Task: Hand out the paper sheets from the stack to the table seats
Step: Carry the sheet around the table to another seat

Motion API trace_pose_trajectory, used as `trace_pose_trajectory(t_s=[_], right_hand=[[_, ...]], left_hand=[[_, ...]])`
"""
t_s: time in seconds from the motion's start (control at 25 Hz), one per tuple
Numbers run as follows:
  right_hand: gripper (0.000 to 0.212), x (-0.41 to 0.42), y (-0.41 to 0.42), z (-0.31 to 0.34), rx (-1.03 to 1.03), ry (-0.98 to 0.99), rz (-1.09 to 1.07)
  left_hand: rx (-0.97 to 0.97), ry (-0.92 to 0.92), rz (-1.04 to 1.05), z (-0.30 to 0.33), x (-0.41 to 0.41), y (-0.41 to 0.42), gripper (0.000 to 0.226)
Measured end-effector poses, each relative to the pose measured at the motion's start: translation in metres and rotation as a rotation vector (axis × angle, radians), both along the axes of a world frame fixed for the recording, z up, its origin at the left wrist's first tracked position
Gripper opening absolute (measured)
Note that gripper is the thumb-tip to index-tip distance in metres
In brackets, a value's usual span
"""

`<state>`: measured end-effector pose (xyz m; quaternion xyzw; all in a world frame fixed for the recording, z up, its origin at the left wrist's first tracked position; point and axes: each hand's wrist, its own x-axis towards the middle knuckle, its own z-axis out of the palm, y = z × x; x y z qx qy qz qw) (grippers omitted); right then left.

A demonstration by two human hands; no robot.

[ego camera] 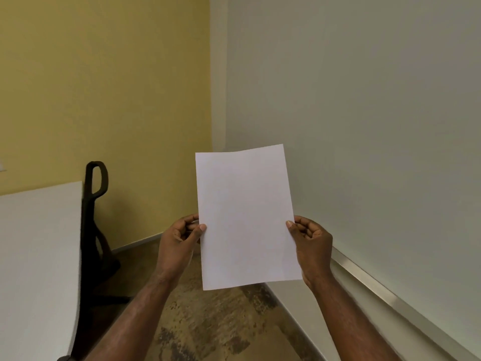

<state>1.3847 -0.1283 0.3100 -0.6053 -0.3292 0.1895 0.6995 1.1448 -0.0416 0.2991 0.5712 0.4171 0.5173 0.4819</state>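
I hold white paper upright in front of me, over the floor near the room's corner. I cannot tell whether it is one sheet or several. My left hand pinches its left edge with the thumb on the front. My right hand pinches its right edge the same way. The white table lies at the lower left, apart from the paper. No sheets lie on the part of the table that shows.
A black office chair stands pushed against the table's right edge. A yellow wall is ahead on the left and a grey wall with a metal skirting strip runs along the right. Mottled brown floor lies between chair and wall.
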Motion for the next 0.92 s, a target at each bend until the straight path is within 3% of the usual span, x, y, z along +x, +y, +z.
trace_pose_trajectory(t_s=[0.28, 0.92], right_hand=[[0.023, 0.001, 0.161, -0.010, -0.037, 0.010, 0.195], [0.027, -0.124, 0.567, -0.024, -0.019, -0.027, 0.569]], left_hand=[[0.010, 0.009, 0.222, -0.006, -0.011, 0.101, 0.023], [0.002, 0.056, 0.599, -0.017, -0.128, 0.419, 0.023]])
